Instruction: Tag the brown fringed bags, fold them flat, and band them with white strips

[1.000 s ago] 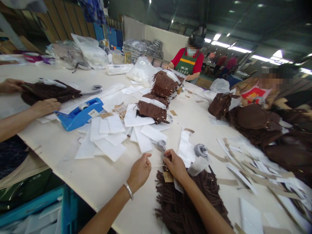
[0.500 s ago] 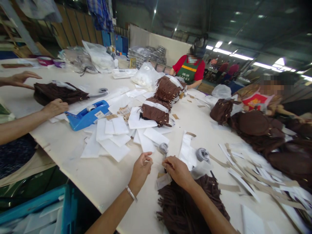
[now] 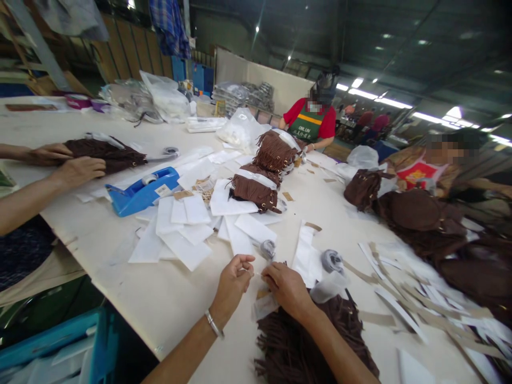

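Note:
My left hand (image 3: 235, 280), with a silver bangle at the wrist, is closed in a pinch at the table's middle front. My right hand (image 3: 288, 288) pinches opposite it, close by. A thin pale string (image 3: 257, 274) seems to run between the two sets of fingertips. Beneath my right hand and forearm lies a dark brown fringed bag (image 3: 296, 346). A tag in a clear sleeve (image 3: 264, 306) hangs at the bag's upper left, below my right fingers. Just beyond my fingertips sits a small grey wrapped roll (image 3: 267, 248).
White sheets (image 3: 188, 234) lie beyond my left hand, beside a blue tape dispenser (image 3: 144, 189). Further back are stacked brown fringed bags (image 3: 256, 186). A co-worker's hands (image 3: 76, 173) handle another bag at left. Paper strips (image 3: 424, 298) spread at right; a blue crate (image 3: 96, 341) stands lower left.
My hands have come slightly closer together, the right one shifting a little left and down. At left, the co-worker's raised hand has come down onto the bag there.

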{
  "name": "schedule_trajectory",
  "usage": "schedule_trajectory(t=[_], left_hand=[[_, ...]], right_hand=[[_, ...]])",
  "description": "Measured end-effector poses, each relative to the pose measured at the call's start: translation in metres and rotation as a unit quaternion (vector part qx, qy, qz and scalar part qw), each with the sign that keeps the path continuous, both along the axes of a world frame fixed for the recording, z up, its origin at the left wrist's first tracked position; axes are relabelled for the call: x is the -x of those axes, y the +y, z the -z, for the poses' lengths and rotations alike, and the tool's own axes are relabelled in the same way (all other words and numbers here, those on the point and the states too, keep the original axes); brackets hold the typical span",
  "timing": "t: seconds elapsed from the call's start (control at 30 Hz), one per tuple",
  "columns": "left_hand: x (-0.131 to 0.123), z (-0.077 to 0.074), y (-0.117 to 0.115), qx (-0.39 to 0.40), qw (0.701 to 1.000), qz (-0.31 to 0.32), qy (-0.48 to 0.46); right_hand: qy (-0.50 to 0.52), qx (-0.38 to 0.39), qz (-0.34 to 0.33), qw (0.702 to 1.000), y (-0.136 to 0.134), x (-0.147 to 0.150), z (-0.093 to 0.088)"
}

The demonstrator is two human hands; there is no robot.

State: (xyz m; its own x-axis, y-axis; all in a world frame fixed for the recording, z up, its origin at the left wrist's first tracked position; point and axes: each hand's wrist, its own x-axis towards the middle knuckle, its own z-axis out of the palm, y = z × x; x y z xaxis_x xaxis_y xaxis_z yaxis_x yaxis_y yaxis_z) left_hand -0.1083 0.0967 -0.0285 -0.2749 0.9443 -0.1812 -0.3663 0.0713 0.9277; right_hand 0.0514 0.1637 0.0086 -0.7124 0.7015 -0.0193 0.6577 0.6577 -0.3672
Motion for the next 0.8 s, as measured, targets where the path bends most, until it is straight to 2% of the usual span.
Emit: schedule_trajectory(t=[0.17, 0.3, 0.37, 0.43, 0.6, 0.8], left_hand=[[-0.008, 0.006, -0.005, 0.024, 0.997, -0.066, -0.024], [-0.023, 0.012, -0.005, 0.044, 0.997, 0.025, -0.066], [-0.029, 0.011, -0.001, 0.042, 0.994, 0.049, -0.084], [-0.031, 0.01, 0.005, 0.042, 0.994, 0.047, -0.088], [-0.027, 0.012, 0.014, 0.037, 0.998, 0.045, -0.032], [-0.022, 0.019, 0.016, 0.046, 0.999, 0.029, -0.003]], right_hand=[[0.077, 0.115, 0.101, 0.985, 0.004, -0.006, 0.003], [0.107, 0.168, 0.128, 0.972, 0.007, -0.011, 0.005], [0.112, 0.174, 0.126, 0.97, 0.008, -0.011, 0.005], [0.108, 0.177, 0.119, 0.971, 0.008, -0.011, 0.004], [0.085, 0.152, 0.094, 0.98, 0.007, -0.01, 0.001], [0.045, 0.107, 0.058, 0.992, 0.008, -0.008, 0.0]])
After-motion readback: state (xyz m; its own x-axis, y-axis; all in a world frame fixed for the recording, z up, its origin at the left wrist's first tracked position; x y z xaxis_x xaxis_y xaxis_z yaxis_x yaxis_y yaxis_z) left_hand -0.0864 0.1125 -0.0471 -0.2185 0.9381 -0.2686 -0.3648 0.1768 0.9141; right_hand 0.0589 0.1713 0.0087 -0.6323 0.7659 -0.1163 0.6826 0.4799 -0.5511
